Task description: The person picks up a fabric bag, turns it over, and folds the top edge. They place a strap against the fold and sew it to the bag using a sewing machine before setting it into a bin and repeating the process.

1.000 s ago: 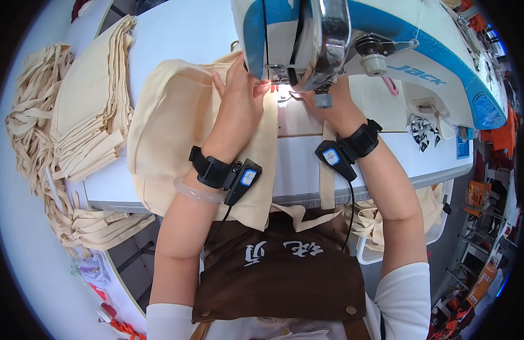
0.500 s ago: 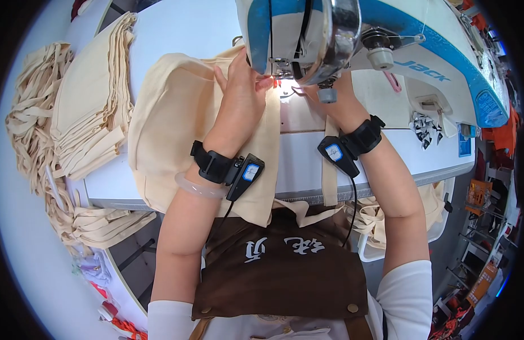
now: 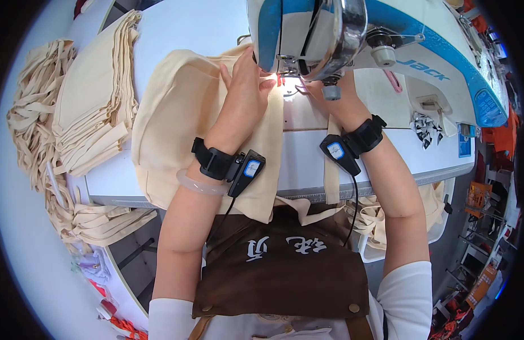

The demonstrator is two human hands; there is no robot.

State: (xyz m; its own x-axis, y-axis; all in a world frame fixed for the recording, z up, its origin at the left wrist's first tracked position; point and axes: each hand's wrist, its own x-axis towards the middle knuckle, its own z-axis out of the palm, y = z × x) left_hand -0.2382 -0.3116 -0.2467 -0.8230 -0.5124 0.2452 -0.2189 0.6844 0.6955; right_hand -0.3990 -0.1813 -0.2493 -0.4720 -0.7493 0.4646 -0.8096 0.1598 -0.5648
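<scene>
A beige canvas bag [image 3: 177, 113] lies on the sewing machine table, its right edge running up to the lit needle area. My left hand [image 3: 246, 93] is on that edge, just left of the presser foot, thumb and fingers closed on the cloth. To the right of the needle, my right hand [image 3: 340, 102] is partly covered by the machine head [image 3: 307, 34]. A beige cloth strap [image 3: 332, 164] runs from under this hand over the table's front edge and loops back towards the bag. The right fingers look closed on the strap, though the tips are largely hidden.
Stacked beige canvas panels [image 3: 94, 96] lie to the left, beside a heap of straps [image 3: 38, 113]. On the machine bed at right are a pink tool [image 3: 393, 81] and small black-and-white pieces [image 3: 426, 129]. A white basket [image 3: 437, 226] with cloth stands below the table.
The view has shifted slightly, so the machine head, bag and left hand appear a little further right. Both hands stay by the needle with the same hold.
</scene>
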